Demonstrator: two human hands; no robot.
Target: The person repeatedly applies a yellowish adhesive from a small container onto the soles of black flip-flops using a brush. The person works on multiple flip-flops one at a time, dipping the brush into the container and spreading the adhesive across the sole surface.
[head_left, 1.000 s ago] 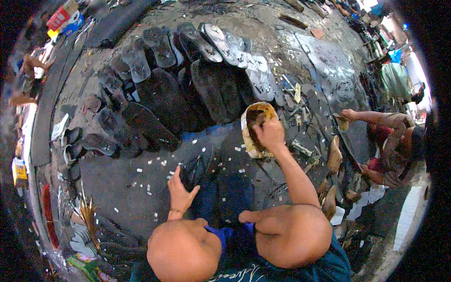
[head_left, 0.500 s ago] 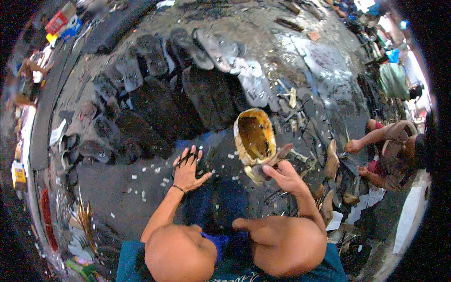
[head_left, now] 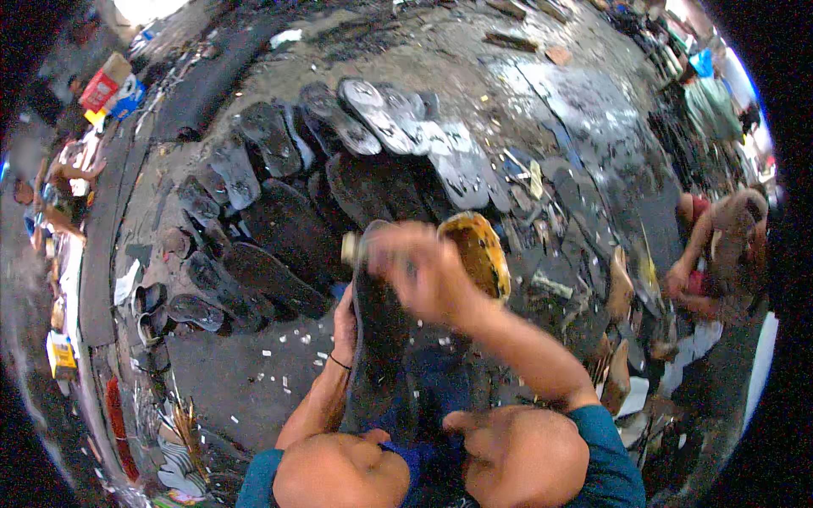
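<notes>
A long dark shoe sole (head_left: 373,339) stands tilted up in front of me. My left hand (head_left: 344,326) grips its left edge, the fingers partly hidden behind it. Across the sole's upper end, my right hand (head_left: 428,275) is curled and smeared by motion; what it holds cannot be made out. A small pale blurred piece (head_left: 349,248) sticks out just left of the sole's top. Behind the right hand sits an oval container (head_left: 498,254) with a yellow, crusted rim, partly covered by the hand and wrist.
Several grey and black soles (head_left: 364,102) lie in an arc on the ground ahead, with larger dark ones (head_left: 275,271) nearer. At the right, another person's hands (head_left: 677,279) work beside brown foot-shaped pieces (head_left: 621,279). White scraps (head_left: 267,352) dot the dark mat.
The sole is now raised in my left hand, which lay spread on the dark surface before. My right hand has moved from the container leftward to the sole's upper end.
</notes>
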